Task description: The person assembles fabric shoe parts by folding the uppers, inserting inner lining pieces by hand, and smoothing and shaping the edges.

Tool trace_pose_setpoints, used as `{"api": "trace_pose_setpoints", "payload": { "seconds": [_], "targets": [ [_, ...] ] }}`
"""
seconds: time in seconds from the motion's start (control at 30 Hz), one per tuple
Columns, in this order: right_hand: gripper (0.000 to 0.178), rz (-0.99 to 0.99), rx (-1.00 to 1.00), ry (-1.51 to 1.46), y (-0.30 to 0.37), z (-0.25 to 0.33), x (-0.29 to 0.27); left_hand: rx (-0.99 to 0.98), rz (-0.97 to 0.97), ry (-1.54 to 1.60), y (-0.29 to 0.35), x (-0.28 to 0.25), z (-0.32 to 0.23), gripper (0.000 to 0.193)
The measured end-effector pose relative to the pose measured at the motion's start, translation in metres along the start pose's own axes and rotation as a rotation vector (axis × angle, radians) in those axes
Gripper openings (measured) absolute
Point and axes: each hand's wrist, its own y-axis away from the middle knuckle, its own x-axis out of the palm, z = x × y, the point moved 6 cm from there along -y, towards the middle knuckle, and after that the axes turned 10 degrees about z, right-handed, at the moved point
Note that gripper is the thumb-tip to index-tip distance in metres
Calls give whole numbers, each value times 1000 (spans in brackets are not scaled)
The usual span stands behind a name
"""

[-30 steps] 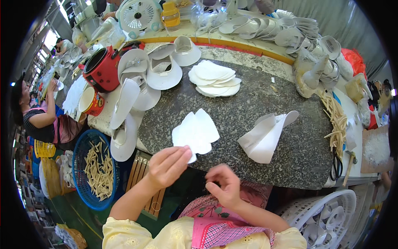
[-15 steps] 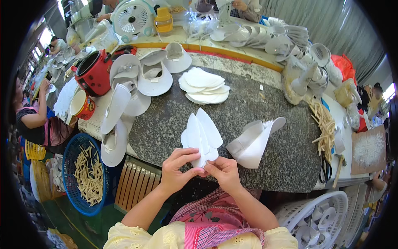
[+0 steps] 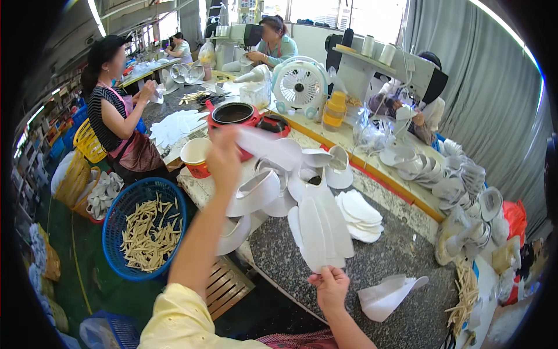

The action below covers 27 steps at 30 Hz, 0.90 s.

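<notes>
My left hand (image 3: 224, 164) reaches out to the far left, blurred by motion, its fingers closed on a single white oval fabric piece (image 3: 270, 149). That piece hovers over finished-looking white sun visors (image 3: 253, 193) and beside a red pot (image 3: 233, 114). Between thumb and fingers, my right hand (image 3: 332, 288) pinches the lower end of a fan of white oval pieces (image 3: 321, 225) above the stone tabletop (image 3: 401, 259). Behind the fan lies a stack of similar white pieces (image 3: 360, 216). To the right of my right hand, a folded white visor (image 3: 389, 296) rests on the tabletop.
A paper tub (image 3: 196, 156) stands beside the pot. A blue basket (image 3: 144, 228) of wooden clothespins is at left, near a slatted stool (image 3: 228, 286). More clothespins (image 3: 465, 291) lie at right. Beyond are a fan (image 3: 300, 86), stacked visors (image 3: 459, 180) and co-workers, one standing at left (image 3: 113, 110).
The view has swung left and up. My left hand has left the fan of pieces and moved far left with one piece, while my right hand keeps the rest, now spread and raised.
</notes>
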Motion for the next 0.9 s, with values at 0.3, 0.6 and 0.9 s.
{"api": "trace_pose_setpoints", "payload": {
  "seconds": [0.3,0.6,0.9],
  "targets": [
    [20,305,233,1467,-3,22,-6,65,-111,-347,-130,-47,78,15],
    [8,124,-235,1398,36,41,1,399,387,-694,-138,11,131,5],
    [6,52,-188,1319,35,31,-15,80,747,-1116,-185,61,194,4]
  ]
}}
